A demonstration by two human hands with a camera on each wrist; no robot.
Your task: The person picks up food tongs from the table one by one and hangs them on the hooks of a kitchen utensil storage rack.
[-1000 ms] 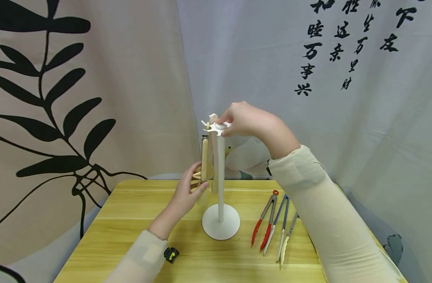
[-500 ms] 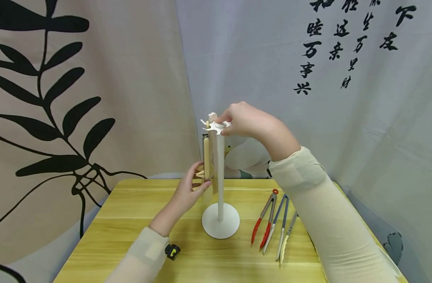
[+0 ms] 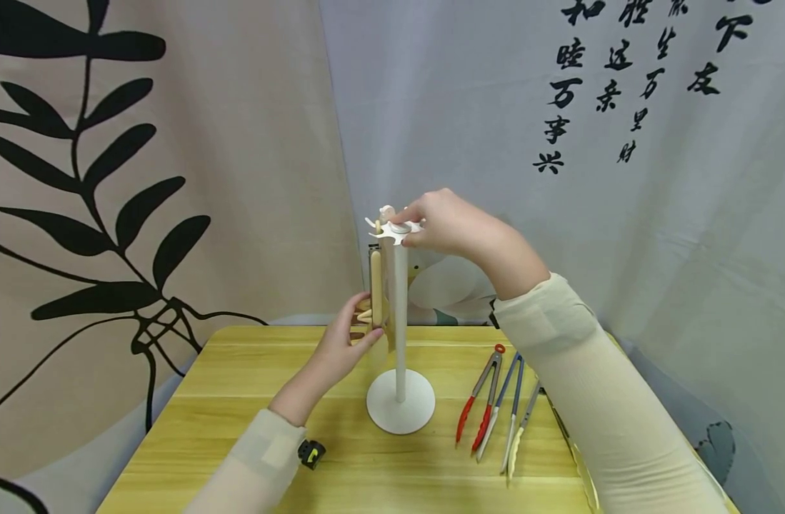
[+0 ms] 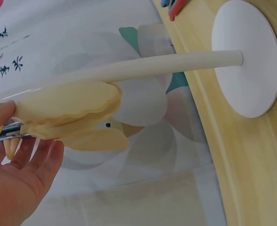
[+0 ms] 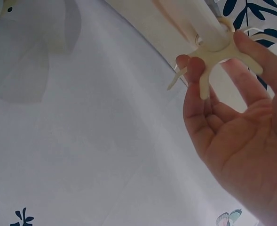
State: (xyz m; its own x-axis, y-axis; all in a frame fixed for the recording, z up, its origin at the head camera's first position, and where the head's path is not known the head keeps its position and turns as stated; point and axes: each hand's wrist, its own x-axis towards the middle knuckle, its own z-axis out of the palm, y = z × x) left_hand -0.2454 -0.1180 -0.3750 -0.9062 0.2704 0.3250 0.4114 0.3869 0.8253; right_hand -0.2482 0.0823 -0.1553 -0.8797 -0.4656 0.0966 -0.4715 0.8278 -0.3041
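A white stand with a round base (image 3: 400, 410) and a slim pole (image 3: 401, 321) carries a crown of several hooks (image 3: 397, 232). My right hand (image 3: 459, 225) holds the crown from above; in the right wrist view its thumb and fingers (image 5: 194, 70) curl round the hook plate (image 5: 218, 54). To the left of the pole, cream-coloured tongs (image 3: 376, 285) hang upright at the hooks. My left hand (image 3: 337, 343) pinches the tongs low down, its thumb facing the pole. The left wrist view shows wavy-edged cream tong heads (image 4: 67, 101) and metal arms beside the thumb.
Right of the base lie red-tipped tongs (image 3: 488, 400), blue-handled tongs (image 3: 511, 400) and grey tongs with cream tips (image 3: 523, 432), side by side on the wooden table (image 3: 238, 400). A printed curtain (image 3: 251, 178) hangs behind the table.
My left hand and the cream tongs have shifted slightly right, closer to the pole. My right hand stays on the crown of hooks.
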